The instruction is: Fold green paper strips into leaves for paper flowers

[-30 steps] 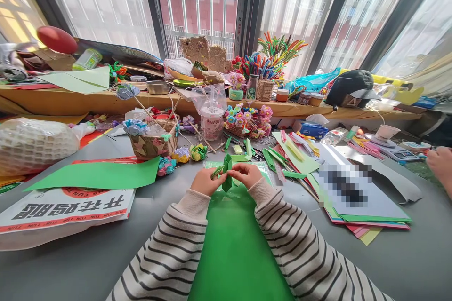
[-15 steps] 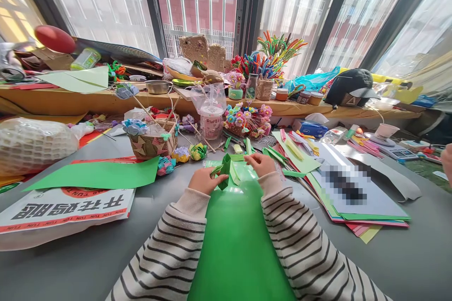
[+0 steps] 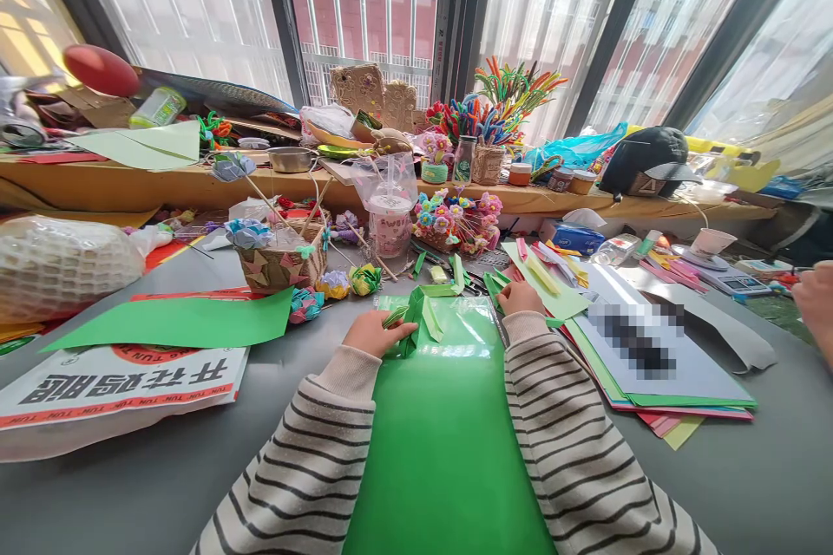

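Note:
My left hand [image 3: 372, 331] pinches a folded green paper piece [image 3: 412, 317] just above the far end of a large green sheet [image 3: 449, 434] that runs down the table between my striped sleeves. My right hand [image 3: 519, 297] is off to the right, fingers curled over green paper strips [image 3: 501, 282] at the edge of a stack of coloured paper [image 3: 657, 381]. I cannot make out whether it grips a strip.
A woven basket with paper flowers [image 3: 281, 262], a plastic drink cup [image 3: 390, 221] and a bunch of small paper flowers [image 3: 455, 221] stand beyond my hands. A loose green sheet [image 3: 182, 323] and a printed bag [image 3: 117, 386] lie left. Another person's hand [image 3: 816, 303] shows at the right edge.
My right hand has let go of the folded green piece and moved right to the paper strips. My left hand stays put, still holding the piece.

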